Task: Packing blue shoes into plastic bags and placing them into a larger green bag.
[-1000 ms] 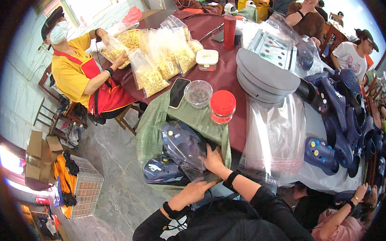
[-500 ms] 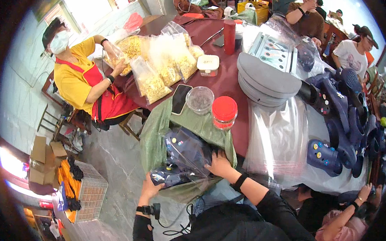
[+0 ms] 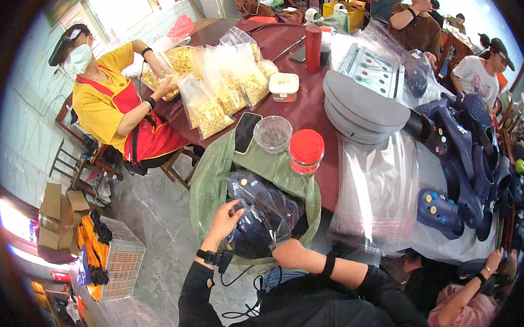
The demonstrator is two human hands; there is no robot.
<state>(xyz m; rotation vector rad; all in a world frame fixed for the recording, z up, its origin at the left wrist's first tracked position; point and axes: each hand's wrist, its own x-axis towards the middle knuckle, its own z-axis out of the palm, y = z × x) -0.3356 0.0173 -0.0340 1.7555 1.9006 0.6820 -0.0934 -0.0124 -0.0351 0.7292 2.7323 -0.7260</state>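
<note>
Sack: hangs off the table edge, bagged shoes in it.
Jar: on table, right of bowl.
Phone: left of bowl.

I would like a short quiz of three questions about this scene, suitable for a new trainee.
1. True or false: the left hand touches the bagged dark blue clog.
2. Where does the bagged clog sit? A) on the grey foam stack B) in the mouth of the green sack C) on the floor
3. Fill in: the jar beside the phone and the clear bowl has a ___ lid.

Key: 1 true; 2 B; 3 red. The right hand is hidden behind the bag, so its grip cannot be judged.
</note>
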